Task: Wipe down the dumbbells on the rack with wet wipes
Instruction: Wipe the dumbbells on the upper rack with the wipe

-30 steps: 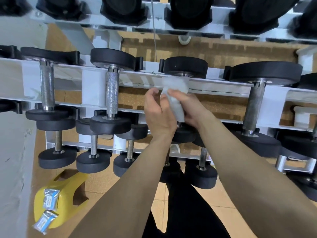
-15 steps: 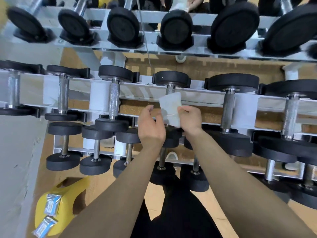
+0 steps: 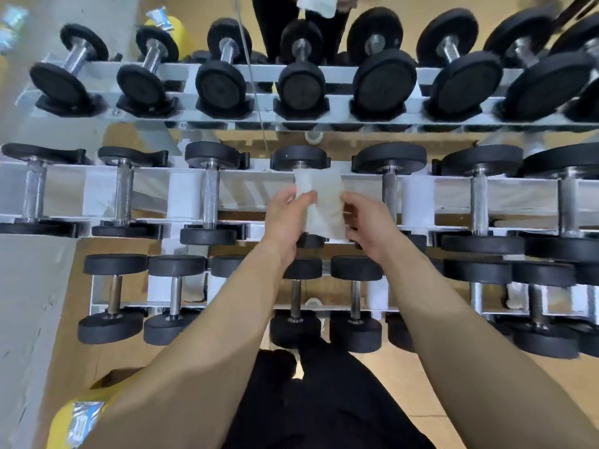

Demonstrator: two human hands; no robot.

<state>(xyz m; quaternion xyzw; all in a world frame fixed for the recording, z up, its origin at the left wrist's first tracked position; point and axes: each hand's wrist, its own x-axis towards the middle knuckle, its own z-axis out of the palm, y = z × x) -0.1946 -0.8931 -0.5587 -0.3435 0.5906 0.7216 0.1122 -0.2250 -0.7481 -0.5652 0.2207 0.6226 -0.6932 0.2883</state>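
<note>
A thin, translucent white wet wipe point(image 3: 324, 207), creased and rectangular, is being held before the handle of a black round-headed dumbbell point(image 3: 299, 157) on the grey-white metal rack's point(image 3: 252, 186) middle tier. Its edges are being pinched by the left hand point(image 3: 285, 218) and the right hand point(image 3: 369, 222). Knurled steel handles are showing on the neighbouring dumbbells point(image 3: 210, 192).

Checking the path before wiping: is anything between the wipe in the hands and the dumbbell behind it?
Nothing visible is in the way. The wipe, pinched by the left hand and right hand, hangs right in front of the middle-row dumbbell; its handle is hidden behind the wipe, so contact cannot be judged.
</note>
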